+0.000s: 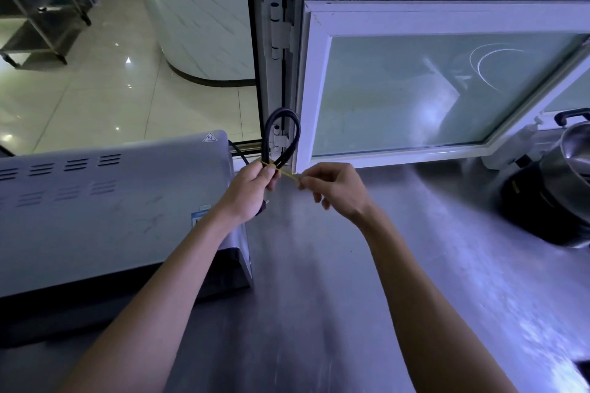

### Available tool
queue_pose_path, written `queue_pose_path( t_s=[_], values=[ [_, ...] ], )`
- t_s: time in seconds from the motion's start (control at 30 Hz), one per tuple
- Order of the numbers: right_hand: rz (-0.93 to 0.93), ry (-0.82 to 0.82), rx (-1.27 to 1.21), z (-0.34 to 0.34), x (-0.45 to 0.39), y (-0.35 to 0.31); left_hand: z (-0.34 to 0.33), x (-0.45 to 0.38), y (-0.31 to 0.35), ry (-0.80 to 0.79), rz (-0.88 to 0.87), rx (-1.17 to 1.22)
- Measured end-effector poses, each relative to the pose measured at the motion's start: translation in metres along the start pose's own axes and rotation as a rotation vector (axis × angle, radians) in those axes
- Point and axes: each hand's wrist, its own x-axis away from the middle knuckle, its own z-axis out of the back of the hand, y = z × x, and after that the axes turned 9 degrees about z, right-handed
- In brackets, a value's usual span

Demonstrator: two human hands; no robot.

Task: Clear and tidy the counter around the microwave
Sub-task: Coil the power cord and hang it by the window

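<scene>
Microwave (111, 201) cord (282, 134), folded into 1 loop above the grip, sits clenched in the left hand (252, 191); just right, the right hand (335, 188) pinches a stretched yellow rubber band (287, 173).

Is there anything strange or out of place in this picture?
Nothing stands out. The left hand holds the looped cord while the right hand pulls a rubber band around it, beside the microwave.

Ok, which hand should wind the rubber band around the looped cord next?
Probably the right hand: it already pinches the stretched rubber band, while the left hand grips the looped cord and looks needed to steady it.
</scene>
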Motion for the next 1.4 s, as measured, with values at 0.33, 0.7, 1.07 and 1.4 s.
queue_pose_path(
  t_s=[0.33, 0.7, 1.07, 1.4],
  values=[
    [0.109, -0.129, 0.458, -0.002, 0.011, 0.007, -0.004, -0.001, 0.001, -0.032, 0.02, -0.031],
    [-0.056, -0.389, 0.473, 0.017, 0.004, 0.002, -0.002, -0.002, -0.001, -0.019, 0.011, 0.001],
    [0.105, -0.326, -0.547, -0.012, 0.033, -0.004, -0.002, -0.005, -0.001, 0.021, 0.013, 0.076],
    [-0.213, 0.477, -1.586, -0.06, 0.034, 0.005, -0.007, 0.003, -0.011, 0.068, -0.112, -0.012]
  ],
)
